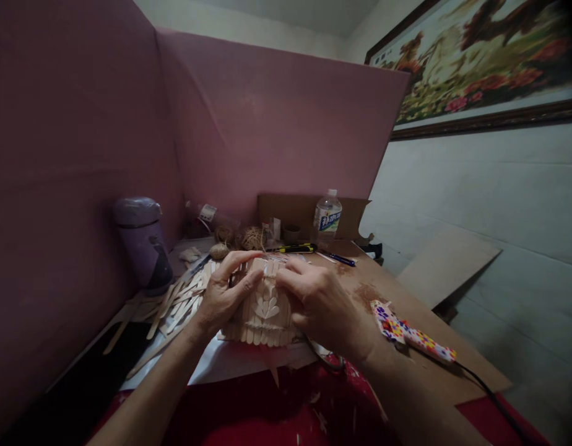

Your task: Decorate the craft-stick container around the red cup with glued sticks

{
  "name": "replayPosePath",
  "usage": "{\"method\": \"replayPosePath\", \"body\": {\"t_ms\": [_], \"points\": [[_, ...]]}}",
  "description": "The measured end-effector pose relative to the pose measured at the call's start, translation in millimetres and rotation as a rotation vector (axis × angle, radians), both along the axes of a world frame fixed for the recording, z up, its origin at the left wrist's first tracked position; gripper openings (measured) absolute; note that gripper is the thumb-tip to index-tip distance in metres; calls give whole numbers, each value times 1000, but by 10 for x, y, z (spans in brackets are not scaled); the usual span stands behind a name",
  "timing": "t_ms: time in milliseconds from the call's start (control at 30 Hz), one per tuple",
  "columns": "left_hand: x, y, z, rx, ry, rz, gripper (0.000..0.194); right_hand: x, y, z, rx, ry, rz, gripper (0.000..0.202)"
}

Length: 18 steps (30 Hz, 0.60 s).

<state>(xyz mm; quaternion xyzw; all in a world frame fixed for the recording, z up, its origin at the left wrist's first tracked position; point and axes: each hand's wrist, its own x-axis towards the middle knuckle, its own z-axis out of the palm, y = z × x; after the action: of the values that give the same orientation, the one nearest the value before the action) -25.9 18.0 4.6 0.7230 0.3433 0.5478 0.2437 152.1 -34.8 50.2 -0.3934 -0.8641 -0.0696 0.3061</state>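
Between my hands stands a small craft piece made of popsicle sticks (249,313), with pale petal shapes (266,306) on its front and a row of rounded stick ends along the bottom. My left hand (228,288) grips its upper left side, thumb on the front and fingers over the top edge. My right hand (318,297) is closed at the upper right side, its fingers bent against the piece; whether a small part is pinched there is hidden. Loose popsicle sticks (184,303) lie in a heap left of my left hand.
A floral glue gun (413,337) with a black cord lies at right on the brown board (434,371). Behind are a utility knife (295,248), a pen (339,257), a plastic bottle (327,217) and twine (253,238). A purple tumbler (144,248) stands at left.
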Motion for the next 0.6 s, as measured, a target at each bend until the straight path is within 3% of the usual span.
{"method": "replayPosePath", "body": {"t_ms": [400,600], "points": [[5,3,-2,69,32,28,30,35,-57,-267,225,-20,-32,24],[25,-36,16,111,97,89,45,23,-47,-397,354,-78,-98,35]]}}
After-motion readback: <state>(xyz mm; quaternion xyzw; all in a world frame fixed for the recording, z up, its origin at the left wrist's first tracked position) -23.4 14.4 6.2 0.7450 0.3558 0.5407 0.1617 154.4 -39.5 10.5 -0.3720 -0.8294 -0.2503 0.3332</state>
